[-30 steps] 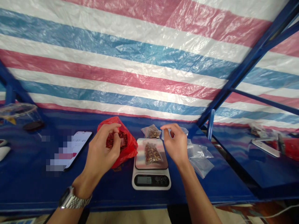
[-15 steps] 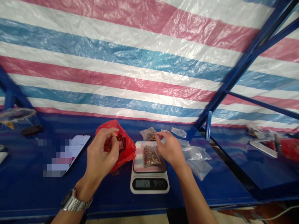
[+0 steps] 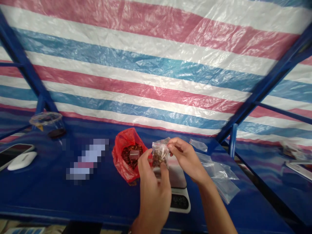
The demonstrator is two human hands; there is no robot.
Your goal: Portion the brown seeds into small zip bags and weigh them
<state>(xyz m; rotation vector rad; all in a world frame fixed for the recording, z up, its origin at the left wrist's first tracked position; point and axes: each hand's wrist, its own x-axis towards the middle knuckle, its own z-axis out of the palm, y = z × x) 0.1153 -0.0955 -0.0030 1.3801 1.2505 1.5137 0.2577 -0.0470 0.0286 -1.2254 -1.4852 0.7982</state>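
Small, clear zip-top plastic bag (image 3: 159, 149) of brown pieces (image 3: 159, 159), long axis near upright, held above the far part of the white digital scale (image 3: 178, 178). Our left hand (image 3: 154, 191) pinches its lower part; our right hand's (image 3: 186, 157) fingers pinch the upper right edge. Left of scale: red plastic bag (image 3: 119, 162), reddish-brown bits (image 3: 127, 156) and clear cup (image 3: 134, 154) inside.

Front-left bench (image 3: 53, 196) offers free passage. Red bag (image 3: 119, 160) and scale (image 3: 179, 178) obstruct the centre; clear bags (image 3: 220, 172), the right.
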